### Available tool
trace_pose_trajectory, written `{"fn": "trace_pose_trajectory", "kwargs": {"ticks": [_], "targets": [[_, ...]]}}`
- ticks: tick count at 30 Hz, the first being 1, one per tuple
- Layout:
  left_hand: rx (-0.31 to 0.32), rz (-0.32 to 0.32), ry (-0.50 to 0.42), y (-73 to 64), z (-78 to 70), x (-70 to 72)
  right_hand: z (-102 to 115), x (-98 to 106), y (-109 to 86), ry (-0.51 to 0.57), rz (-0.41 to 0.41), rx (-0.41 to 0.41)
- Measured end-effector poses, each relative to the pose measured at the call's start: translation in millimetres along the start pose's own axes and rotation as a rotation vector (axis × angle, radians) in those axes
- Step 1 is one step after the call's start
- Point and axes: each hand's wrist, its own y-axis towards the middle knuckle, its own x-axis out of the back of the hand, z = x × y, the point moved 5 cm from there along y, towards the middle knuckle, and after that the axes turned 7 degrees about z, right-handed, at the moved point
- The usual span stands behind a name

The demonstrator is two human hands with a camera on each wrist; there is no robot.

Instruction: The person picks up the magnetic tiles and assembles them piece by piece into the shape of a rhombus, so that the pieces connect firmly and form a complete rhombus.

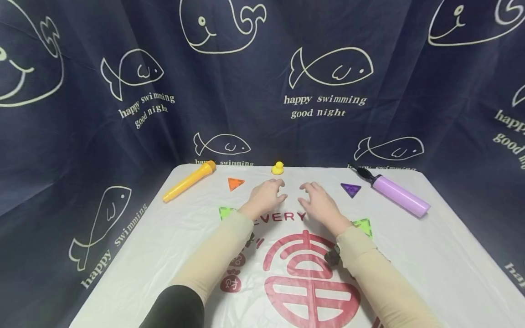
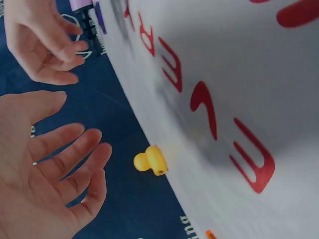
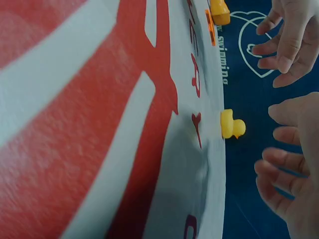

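Both hands hover over the middle of the white-covered table, apart from each other, with nothing held. My left hand (image 1: 265, 197) has loosely bent fingers, seen palm-side in the left wrist view. Facing it, my right hand (image 1: 321, 205) is also relaxed, its fingers spread a little. Beyond the gap between them, a small yellow rubber duck (image 1: 277, 168) sits at the far edge. An orange triangle tile (image 1: 235, 183) lies left of the left hand; a purple triangle tile (image 1: 351, 189) lies right of the right hand. Green tiles (image 1: 363, 227) are partly hidden by both forearms.
A yellow-orange toy microphone (image 1: 189, 181) lies at the far left of the table (image 1: 443, 269). On the far right is a purple hand pump (image 1: 399, 196) with a black end. A dark blue curtain (image 1: 262, 91) with fish drawings hangs behind and at the sides.
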Motion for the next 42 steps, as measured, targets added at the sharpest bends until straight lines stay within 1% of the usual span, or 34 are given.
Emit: {"fn": "trace_pose_trajectory", "kwargs": {"ticks": [2, 5, 8, 11, 13, 17, 21, 24, 27, 33, 37, 42], "targets": [[-0.023, -0.001, -0.007, -3.7, -1.1, 3.7, 4.1, -1.3, -0.6, 0.059, 0.028, 0.014], [-0.056, 0.008, -0.027, -11.9, -1.8, 7.8, 12.2, -7.0, -4.4, 0.105, 0.078, 0.058], [-0.073, 0.012, -0.053, -21.5, 0.7, 11.1, 24.6, -14.3, -10.9, 0.125, 0.122, 0.147], [-0.076, 0.001, -0.089, -29.8, 7.3, 15.2, 39.7, -21.4, -16.5, 0.133, 0.164, 0.255], [-0.071, -0.004, -0.118, -34.9, 14.6, 16.7, 49.9, -26.3, -19.6, 0.137, 0.197, 0.313], [-0.051, -0.011, -0.161, -44.5, 34.5, 15.4, 70.2, -36.4, -24.2, 0.154, 0.271, 0.409], [-0.072, -0.03, -0.184, -53.2, 56.4, 14.8, 90.9, -45.2, -28.8, 0.151, 0.317, 0.5], [-0.082, -0.044, -0.197, -60.9, 71.9, 16.1, 104.5, -53.8, -32.3, 0.127, 0.359, 0.535], [-0.061, -0.05, -0.203, -68.8, 85.8, 17.1, 115.4, -64.5, -34.6, 0.108, 0.423, 0.551], [0.022, -0.014, -0.197, -77.7, 109.5, 15.2, 135.1, -81.1, -39.3, 0.101, 0.534, 0.608], [0.063, 0.0, -0.145, -80.9, 123.8, 11.8, 149.3, -89.0, -43.5, 0.074, 0.578, 0.671], [0.08, 0.004, -0.093, -83.8, 137.9, 7.0, 166.0, -98.8, -47.0, 0.004, 0.595, 0.756]]}}
